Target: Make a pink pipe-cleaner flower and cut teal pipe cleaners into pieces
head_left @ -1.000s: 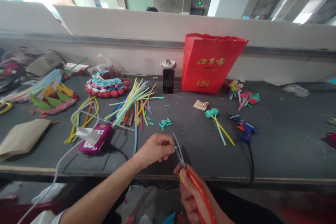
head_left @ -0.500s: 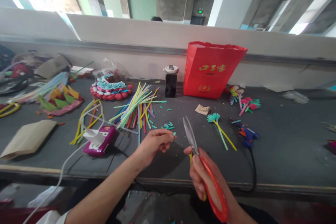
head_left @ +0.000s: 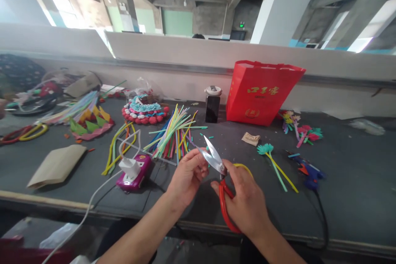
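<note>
Scissors (head_left: 220, 166) within the right fingers (head_left: 234, 174)

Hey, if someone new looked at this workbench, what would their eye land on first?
Probably the bright red bag, standing at the back of the dark table, just right of the phone. Next, likely the scissors at the front, held open in the right hand with the blades close by the left hand. Then the loose heap of colorful thin sticks, left of the phone.
</note>
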`<state>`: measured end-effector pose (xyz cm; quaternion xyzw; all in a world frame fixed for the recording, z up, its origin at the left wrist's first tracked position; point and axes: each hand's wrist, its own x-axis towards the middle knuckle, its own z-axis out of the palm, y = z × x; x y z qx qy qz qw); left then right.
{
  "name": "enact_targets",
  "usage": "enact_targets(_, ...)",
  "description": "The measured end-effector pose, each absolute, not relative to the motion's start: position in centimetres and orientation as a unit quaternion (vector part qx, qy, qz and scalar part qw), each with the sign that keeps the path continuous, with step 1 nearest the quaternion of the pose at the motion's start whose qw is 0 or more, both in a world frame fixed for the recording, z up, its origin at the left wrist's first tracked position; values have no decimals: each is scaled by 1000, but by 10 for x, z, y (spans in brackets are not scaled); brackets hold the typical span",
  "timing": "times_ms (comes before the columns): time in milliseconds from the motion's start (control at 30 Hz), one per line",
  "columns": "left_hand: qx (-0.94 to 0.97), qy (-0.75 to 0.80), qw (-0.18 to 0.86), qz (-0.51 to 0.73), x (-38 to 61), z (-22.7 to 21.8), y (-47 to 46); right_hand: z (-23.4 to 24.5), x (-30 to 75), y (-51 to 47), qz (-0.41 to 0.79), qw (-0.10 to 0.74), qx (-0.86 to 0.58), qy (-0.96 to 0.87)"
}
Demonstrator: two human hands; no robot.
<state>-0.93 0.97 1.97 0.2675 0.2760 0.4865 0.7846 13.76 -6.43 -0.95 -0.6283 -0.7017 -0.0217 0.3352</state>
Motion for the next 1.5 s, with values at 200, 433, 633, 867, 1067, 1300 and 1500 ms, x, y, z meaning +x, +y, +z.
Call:
enact_targets(200,246,246,809,473,-9,14,6,-8,126,-56,-31,358,-628,-690)
enact_targets(433,244,251,803,482,-9,13,8,-13,126,-49,-42,367,-614,-697)
enact_targets(633,232,262,804,481,-2,13,4,-29,131,-51,-44,396,-598,-695)
enact_targets(867,224,258,818,463,4,10,3,-38,146,-57,14,416,-608,-676)
enact_targets(1067,225,238,824,462,8,7,2,-29,158,-60,-7,386,-603,-698)
enact_targets(1300,239,217,822,469,11,8,-4,-33,153,-66,-40,352,-619,-701)
enact_targets(1500,236,242,810,479,10,4,-7,-39,152,-66,-53,348,-633,-690)
